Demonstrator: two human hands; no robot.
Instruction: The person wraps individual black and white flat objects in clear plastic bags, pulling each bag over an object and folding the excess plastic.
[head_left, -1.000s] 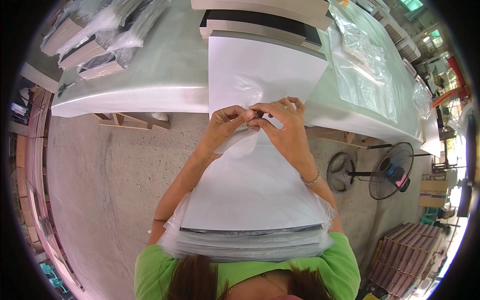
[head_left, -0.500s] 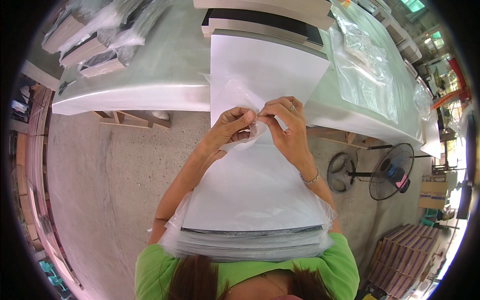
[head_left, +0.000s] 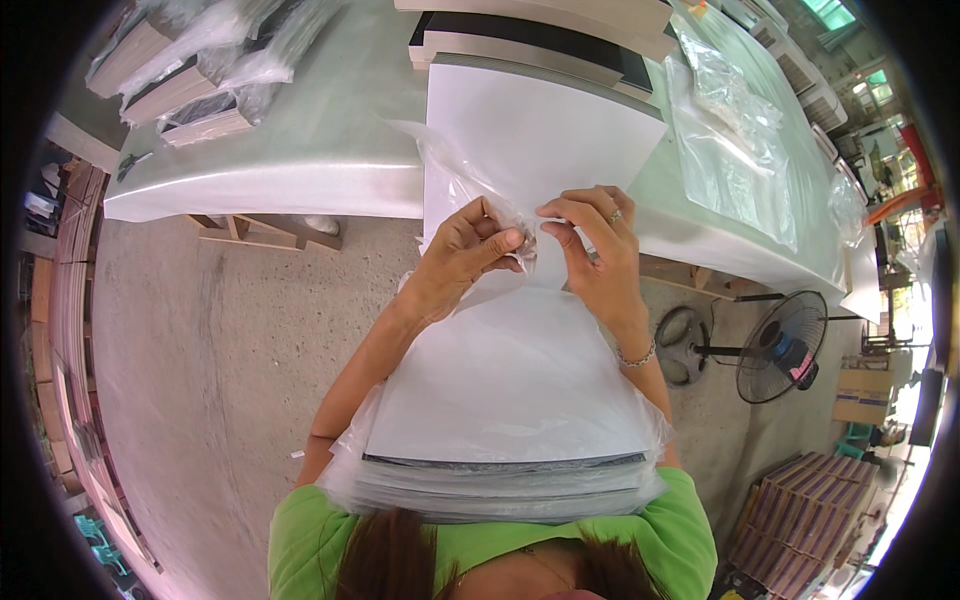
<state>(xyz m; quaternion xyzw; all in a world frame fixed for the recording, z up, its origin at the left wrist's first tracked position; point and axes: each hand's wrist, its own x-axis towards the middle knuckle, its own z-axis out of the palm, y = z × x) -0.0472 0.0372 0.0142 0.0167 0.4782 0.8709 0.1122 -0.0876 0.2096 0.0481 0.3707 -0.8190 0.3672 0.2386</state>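
Against my body leans a stack of white sheets or boards (head_left: 500, 400) in a clear plastic bag (head_left: 350, 465). My left hand (head_left: 460, 250) is closed on the bunched clear plastic (head_left: 525, 240) at the bag's far end, its thumb pressed against the fingers. Just right of that bunch is my right hand (head_left: 600, 245), thumb and forefinger apart, with nothing visible between them. Beyond both hands, another white-topped stack (head_left: 540, 130) lies on the table and reaches over its near edge. Part of it is hidden behind my hands and the plastic.
The pale-covered table (head_left: 350, 140) runs across the far side. Plastic-wrapped stacks (head_left: 205, 125) lie at its left, loose clear bags (head_left: 730, 140) at its right, and a black-topped stack (head_left: 530, 42) behind. A fan (head_left: 783, 347) and strapped cartons (head_left: 800, 520) stand to the right.
My hands have come apart: the right moved rightward off the plastic and opened. The left shifted slightly right and keeps the bunched plastic, whose loose corner now sticks up more.
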